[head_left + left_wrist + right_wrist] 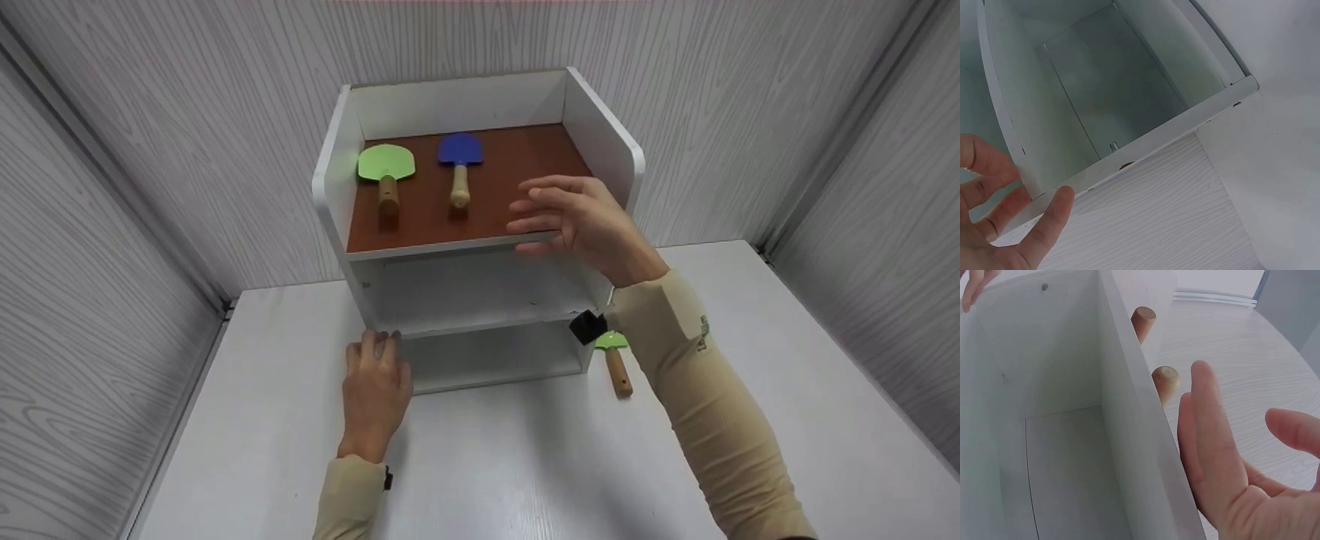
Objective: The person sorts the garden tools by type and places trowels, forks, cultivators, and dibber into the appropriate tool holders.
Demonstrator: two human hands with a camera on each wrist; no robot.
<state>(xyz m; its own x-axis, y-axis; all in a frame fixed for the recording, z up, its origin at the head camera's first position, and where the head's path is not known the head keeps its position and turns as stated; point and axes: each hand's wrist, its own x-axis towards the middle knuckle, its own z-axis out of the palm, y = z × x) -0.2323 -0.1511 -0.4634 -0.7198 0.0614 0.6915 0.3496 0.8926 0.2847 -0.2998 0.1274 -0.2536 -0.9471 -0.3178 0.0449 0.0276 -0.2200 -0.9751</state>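
A small green shovel point(386, 163) with a wooden handle lies at the left of the brown top board, its handle toward the front. Right of it lies a small blue shovel point(460, 150) with a paler wooden handle. My left hand point(375, 390) grips the left front edge of the white shelf unit point(480, 244) low down; in the left wrist view the thumb point(1053, 222) lies against the side panel's edge and the fingers reach inside. My right hand point(581, 217), holding nothing, hovers at the top board's right front with fingers extended, to the right of both handles.
On the white table point(487, 465), right of the unit, lies a green-headed tool point(619, 371) with a wooden handle, its head partly hidden. Two open compartments sit below the top board. The unit's raised right side point(604, 124) stands beside my right hand. Grained walls surround the table.
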